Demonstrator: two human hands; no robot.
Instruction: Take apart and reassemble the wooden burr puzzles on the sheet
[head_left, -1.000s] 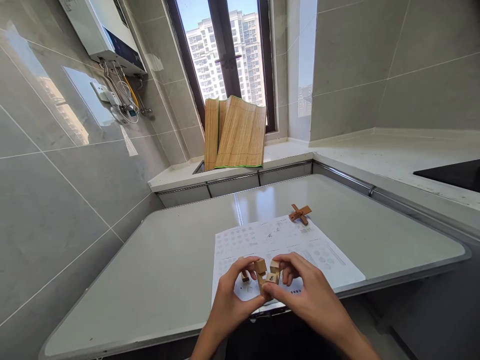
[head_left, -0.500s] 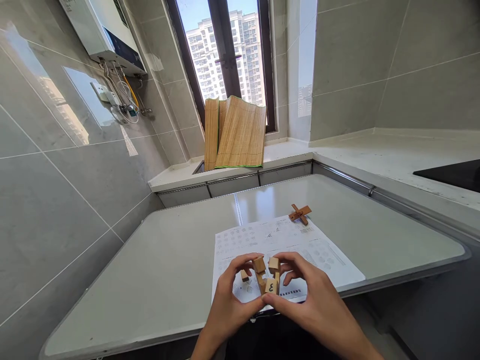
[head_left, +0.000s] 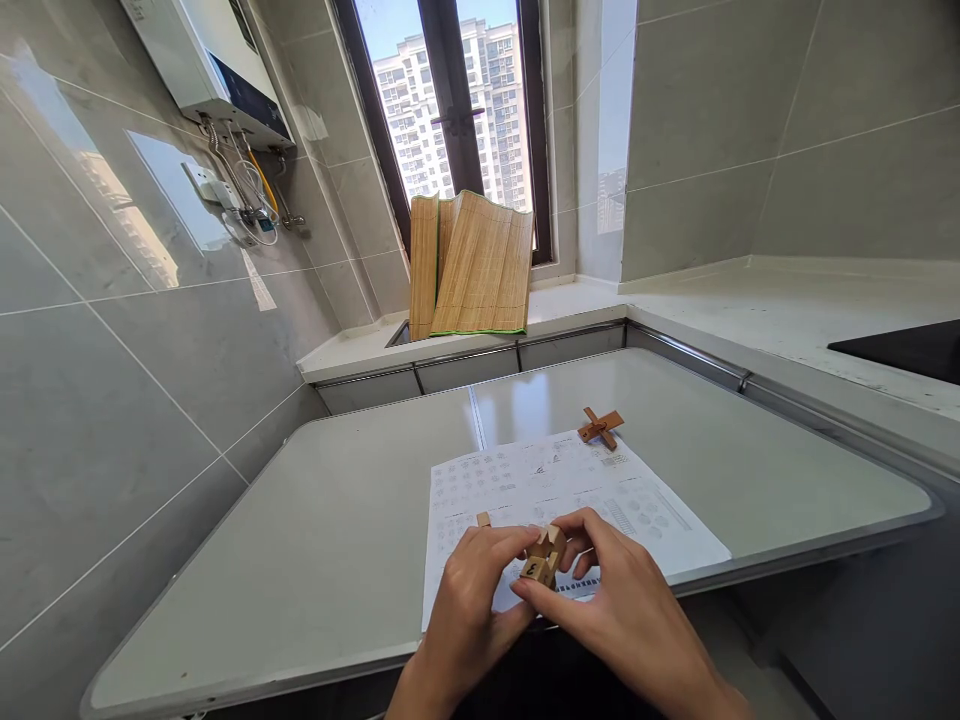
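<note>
Over the near edge of a printed sheet [head_left: 525, 490], I hold small notched wooden puzzle pieces [head_left: 551, 548] between my two hands. One light face bears a dark mark like a 3. My left hand [head_left: 476, 585] grips them from the left with thumb and fingertips. On the other side, my right hand [head_left: 619, 595] pinches them, its thumb under the marked face. Fingers cover part of the pieces, so how they interlock is hard to see. Another small wooden piece [head_left: 484, 519] shows behind my left fingers; whether it is held or lies on the sheet I cannot tell.
A brown wooden cross-shaped piece [head_left: 600, 428] lies at the sheet's far right corner. The pale table [head_left: 322, 540] reaches a white counter [head_left: 675, 300] with a metal rail. A folded bamboo mat [head_left: 484, 265] stands by the window.
The pieces, spread apart before with a gap between them, are now closer together and tilted. My left hand has turned over, its back now showing more. The loose piece appears farther up.
</note>
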